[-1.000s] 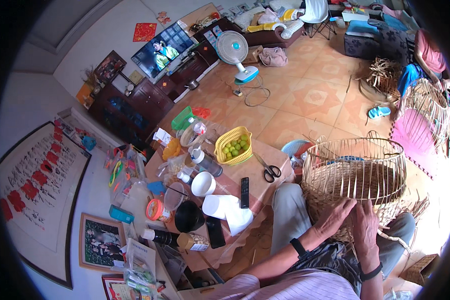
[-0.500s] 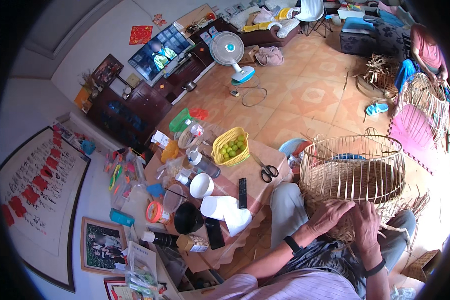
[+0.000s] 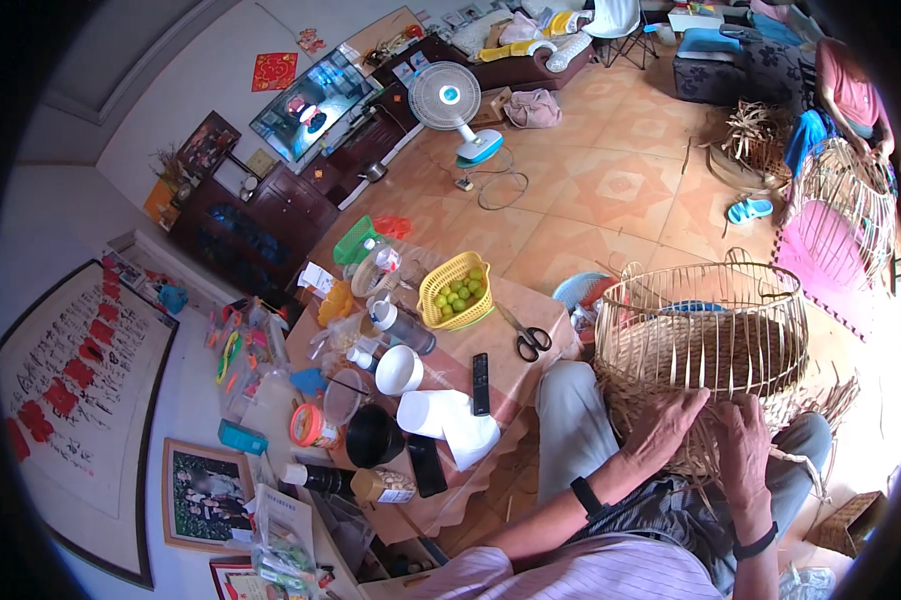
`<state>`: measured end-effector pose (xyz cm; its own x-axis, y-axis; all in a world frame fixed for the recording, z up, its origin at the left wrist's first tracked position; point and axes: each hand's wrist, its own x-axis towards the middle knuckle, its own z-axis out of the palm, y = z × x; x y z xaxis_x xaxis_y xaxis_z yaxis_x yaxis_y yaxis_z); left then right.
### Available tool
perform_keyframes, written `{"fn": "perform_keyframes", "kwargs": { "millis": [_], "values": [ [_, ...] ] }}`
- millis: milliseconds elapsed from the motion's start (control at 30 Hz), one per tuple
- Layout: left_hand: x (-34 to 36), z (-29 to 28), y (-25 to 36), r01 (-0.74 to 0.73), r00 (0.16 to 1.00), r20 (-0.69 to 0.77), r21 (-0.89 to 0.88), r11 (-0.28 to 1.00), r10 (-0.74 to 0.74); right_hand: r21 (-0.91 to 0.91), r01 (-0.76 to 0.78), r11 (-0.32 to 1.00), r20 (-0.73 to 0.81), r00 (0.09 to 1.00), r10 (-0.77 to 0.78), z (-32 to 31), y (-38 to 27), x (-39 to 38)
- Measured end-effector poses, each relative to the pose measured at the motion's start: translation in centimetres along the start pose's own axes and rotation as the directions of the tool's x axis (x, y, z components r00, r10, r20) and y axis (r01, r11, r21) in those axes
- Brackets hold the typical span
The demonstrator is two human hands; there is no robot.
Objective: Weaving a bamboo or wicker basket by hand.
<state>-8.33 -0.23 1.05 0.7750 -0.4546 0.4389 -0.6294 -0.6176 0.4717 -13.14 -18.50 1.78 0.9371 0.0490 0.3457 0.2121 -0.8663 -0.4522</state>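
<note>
A large half-woven basket (image 3: 660,352) of pale flat strips stands between my knees, with an openwork upper frame and a denser weave below. My left hand (image 3: 667,428) is closed at its near side, the fingertips pinching a woven strip. Close beside it, my right hand (image 3: 743,445) is bent with its fingers pressed together on a strip at the same edge. The fingertips of both hands almost meet, and the strip ends between them are partly hidden. Loose strips hang below my hands and stick out to the right.
At my left a table (image 3: 520,300) bears scissors (image 3: 532,343), a remote (image 3: 481,384), a yellow basket of green fruit (image 3: 455,292), bowls and bottles. Beyond stands a fan (image 3: 446,97). At far right another person (image 3: 850,90) handles a similar basket (image 3: 845,205).
My right hand has shifted slightly, its fingers now more bent over the strip. My left hand stays at the basket edge. The whole view has shifted slightly.
</note>
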Motion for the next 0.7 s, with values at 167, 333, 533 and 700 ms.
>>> {"fn": "perform_keyframes", "kwargs": {
  "millis": [167, 333, 533, 700],
  "values": [
    [0.2, 0.4, -0.4, 0.043, 0.99, 0.135, 0.056, 0.998, -0.05, 0.032, 0.047, 0.998, -0.044, 0.998, -0.046, 0.2, 0.0, 0.4],
    [1.7, 0.3, -0.8, 0.271, 0.955, 0.19, -0.247, 0.93, -0.227, -0.11, 0.164, 0.98, 0.07, 0.985, -0.156, -2.0, 0.3, 2.8],
    [2.0, -0.2, -2.5, 0.274, 0.957, 0.194, -0.349, 0.896, -0.217, -0.132, 0.263, 0.956, 0.172, 0.956, -0.239, -2.4, 1.7, 2.9],
    [2.5, -1.3, -2.4, 0.332, 0.928, 0.305, -0.42, 0.844, -0.213, -0.179, 0.14, 0.974, 0.277, 0.957, -0.087, -2.1, 1.2, -1.4]
  ]
}}
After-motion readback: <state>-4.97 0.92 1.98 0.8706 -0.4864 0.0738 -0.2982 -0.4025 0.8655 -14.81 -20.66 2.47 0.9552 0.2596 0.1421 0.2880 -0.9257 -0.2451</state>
